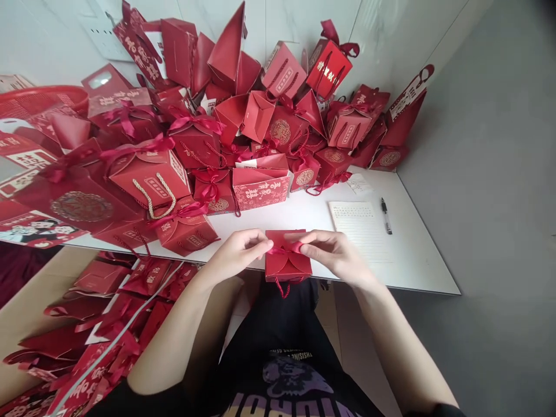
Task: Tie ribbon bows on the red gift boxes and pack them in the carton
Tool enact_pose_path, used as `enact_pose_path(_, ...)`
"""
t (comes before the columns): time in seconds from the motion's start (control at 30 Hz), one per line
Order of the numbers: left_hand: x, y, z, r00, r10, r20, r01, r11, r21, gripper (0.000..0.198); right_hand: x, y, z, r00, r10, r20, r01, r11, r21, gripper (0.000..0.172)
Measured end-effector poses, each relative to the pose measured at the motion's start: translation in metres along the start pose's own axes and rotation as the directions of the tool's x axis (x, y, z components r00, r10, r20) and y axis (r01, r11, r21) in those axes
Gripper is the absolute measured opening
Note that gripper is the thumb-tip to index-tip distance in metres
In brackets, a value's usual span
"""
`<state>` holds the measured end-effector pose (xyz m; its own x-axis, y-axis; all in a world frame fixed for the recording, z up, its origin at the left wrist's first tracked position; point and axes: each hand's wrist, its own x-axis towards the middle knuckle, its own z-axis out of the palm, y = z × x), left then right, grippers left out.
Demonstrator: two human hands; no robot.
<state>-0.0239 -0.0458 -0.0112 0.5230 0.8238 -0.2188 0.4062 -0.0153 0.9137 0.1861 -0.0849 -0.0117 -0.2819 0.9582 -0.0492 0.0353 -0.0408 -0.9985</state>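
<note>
Two bare hands are pinching a red ribbon point(278, 251) over a small red box point(288, 267), which is sitting at the near edge of a white table point(423, 255), right of that edge's middle. Left hand point(241, 250): thumb and forefinger are pressing together on the ribbon's left part. Right hand point(335, 255): thumb and forefinger are gripping the right part, the gap between them narrow. Ribbon is running across the box's folded top flaps; whether a knot is holding at the middle, cannot tell. A red cord handle point(283, 288) is hanging from the box's near side, beyond the table edge. Whether the table is bearing the box's full weight, cannot tell. Toward the right edge, a lined notepad point(362, 240) is lying with writing on its upper lines, a pen point(386, 215) resting just beside it. Many red gift boxes point(208, 145) are crowding the far edge and left end, stacked unevenly; one box point(152, 171) is showing a cream cord handle point(172, 202). Below the near edge, at left, a cardboard carton point(69, 265) is holding more red boxes point(102, 275).
</note>
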Motion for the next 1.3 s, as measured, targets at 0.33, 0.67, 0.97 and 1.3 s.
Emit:
enact_pose_path(0.33,-0.004,0.01,-0.014,0.986,0.155,0.056,-0.165,0.921,0.353,0.019,0.009,0.027,0.024,0.957,-0.222,-0.188,0.184,0.963,-0.198,0.017)
enact_pose_path(0.67,0.003,0.048,-0.012,0.928,0.301,0.222,-0.373,0.705,0.603,0.02,0.017,0.028,0.033,0.938,-0.166,-0.304,0.123,0.98,-0.156,0.014)
enact_pose_path(0.97,0.027,0.059,-0.018,0.858,0.361,0.365,-0.513,0.623,0.59,0.026,0.018,0.031,0.033,0.953,-0.137,-0.271,0.1,0.984,-0.146,0.019)
enact_pose_path(1.3,0.056,0.011,-0.01,0.916,0.379,0.13,-0.397,0.901,0.174,0.01,0.02,0.036,0.034,0.947,-0.126,-0.296,0.147,0.988,0.049,0.037)
